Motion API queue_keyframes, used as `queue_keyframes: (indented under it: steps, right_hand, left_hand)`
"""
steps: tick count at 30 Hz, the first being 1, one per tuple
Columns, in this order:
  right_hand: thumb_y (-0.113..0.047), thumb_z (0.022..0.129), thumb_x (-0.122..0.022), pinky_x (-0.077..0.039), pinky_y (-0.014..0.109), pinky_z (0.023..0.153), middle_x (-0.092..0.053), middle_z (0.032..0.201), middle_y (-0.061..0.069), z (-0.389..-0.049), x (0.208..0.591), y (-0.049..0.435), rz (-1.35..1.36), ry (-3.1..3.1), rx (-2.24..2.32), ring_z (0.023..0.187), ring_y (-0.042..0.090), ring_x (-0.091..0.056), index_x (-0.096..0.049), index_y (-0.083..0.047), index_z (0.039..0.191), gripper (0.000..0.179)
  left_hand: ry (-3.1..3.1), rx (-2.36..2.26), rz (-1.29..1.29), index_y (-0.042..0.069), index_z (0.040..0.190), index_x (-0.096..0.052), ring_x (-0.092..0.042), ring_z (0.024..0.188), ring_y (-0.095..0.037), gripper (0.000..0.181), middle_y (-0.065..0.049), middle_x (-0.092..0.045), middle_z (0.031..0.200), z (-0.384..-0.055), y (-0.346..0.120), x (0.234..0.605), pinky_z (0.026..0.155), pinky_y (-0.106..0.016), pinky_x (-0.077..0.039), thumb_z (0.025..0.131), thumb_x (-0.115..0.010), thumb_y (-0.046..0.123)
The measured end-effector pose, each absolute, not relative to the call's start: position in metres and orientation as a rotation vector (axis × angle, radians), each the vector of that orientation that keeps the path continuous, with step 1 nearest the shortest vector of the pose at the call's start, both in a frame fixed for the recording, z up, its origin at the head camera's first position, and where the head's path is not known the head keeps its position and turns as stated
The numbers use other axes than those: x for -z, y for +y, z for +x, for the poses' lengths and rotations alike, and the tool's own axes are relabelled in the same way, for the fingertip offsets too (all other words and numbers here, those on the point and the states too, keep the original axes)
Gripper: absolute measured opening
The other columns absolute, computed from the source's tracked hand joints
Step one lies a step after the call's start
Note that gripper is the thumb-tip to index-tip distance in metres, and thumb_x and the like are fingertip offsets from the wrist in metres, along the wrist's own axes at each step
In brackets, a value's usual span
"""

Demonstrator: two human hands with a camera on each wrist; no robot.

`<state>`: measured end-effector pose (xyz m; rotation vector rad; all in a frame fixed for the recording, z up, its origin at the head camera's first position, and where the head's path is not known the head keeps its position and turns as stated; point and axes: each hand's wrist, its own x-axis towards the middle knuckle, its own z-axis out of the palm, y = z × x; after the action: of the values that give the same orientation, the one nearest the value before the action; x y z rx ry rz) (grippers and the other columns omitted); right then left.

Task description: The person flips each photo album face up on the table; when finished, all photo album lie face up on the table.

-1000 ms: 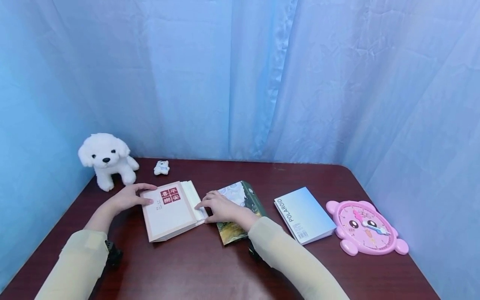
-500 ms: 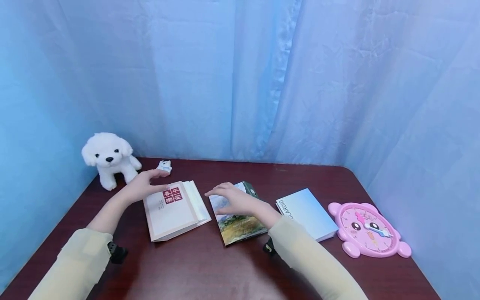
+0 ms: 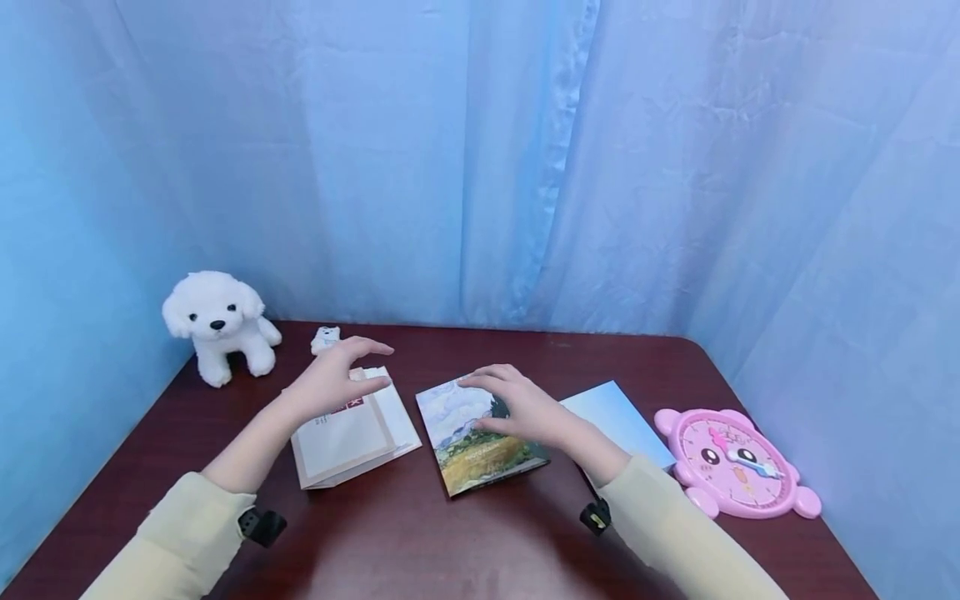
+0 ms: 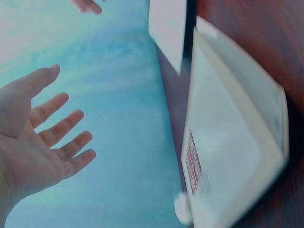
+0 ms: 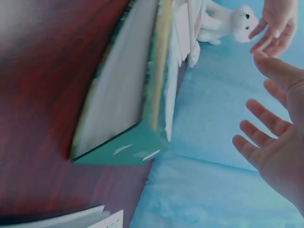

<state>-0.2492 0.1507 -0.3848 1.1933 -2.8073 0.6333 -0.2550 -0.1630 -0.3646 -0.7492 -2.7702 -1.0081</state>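
Note:
My left hand (image 3: 326, 387) hovers over a cream book (image 3: 341, 450) with a red block of characters, its fingers spread and holding nothing. In the left wrist view the palm (image 4: 33, 137) faces sideways, apart from that book's cover (image 4: 223, 137). Part of the cover lies behind the hand in the head view. My right hand (image 3: 528, 410) is above a book with a painted landscape cover (image 3: 468, 462), also holding nothing. The right wrist view shows this book's green spine (image 5: 123, 147) and white page edges, with relaxed fingers (image 5: 266, 118) off to its side.
To the right lie a pale blue album (image 3: 618, 417), partly hidden by the right forearm, and a pink bear-shaped clock (image 3: 738, 462). A white plush dog (image 3: 221, 325) and a small white bear figure (image 3: 326, 338) occupy the back left. Blue curtains (image 3: 510, 167) surround the dark red table (image 3: 420, 550).
Both hands have let go of the cream book and lifted. They have moved rightward, the right hand from the book's right edge to above the landscape book.

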Motion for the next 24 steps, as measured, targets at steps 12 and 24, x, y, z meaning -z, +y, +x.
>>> queue_keyframes:
  steps: [12,24]
  right_hand:
    - [-0.025,0.080,-0.076,-0.044,0.047,0.096,-0.045,0.140,0.008,-0.235,0.408,0.192,1.034,-2.715,-0.671,0.129,0.026,-0.042,-0.050,-0.018,0.137,0.063]
    - [-0.040,0.074,-0.080,-0.042,0.049,0.097,-0.041,0.144,0.009,-0.234,0.437,0.229,1.048,-2.795,-0.634,0.130,0.029,-0.041,-0.045,-0.016,0.141,0.079]
  left_hand:
    - [-2.744,1.037,-0.776,0.013,0.134,-0.052,-0.042,0.129,-0.030,0.056,-0.008,-0.049,0.137,-0.246,-0.101,0.380,0.101,-0.052,-0.037,0.086,-0.070,0.034]
    - [-2.778,1.244,-0.818,0.016,0.142,-0.044,-0.040,0.132,-0.026,0.068,-0.007,-0.043,0.144,-0.269,-0.066,0.413,0.105,-0.046,-0.037,0.083,-0.072,0.036]
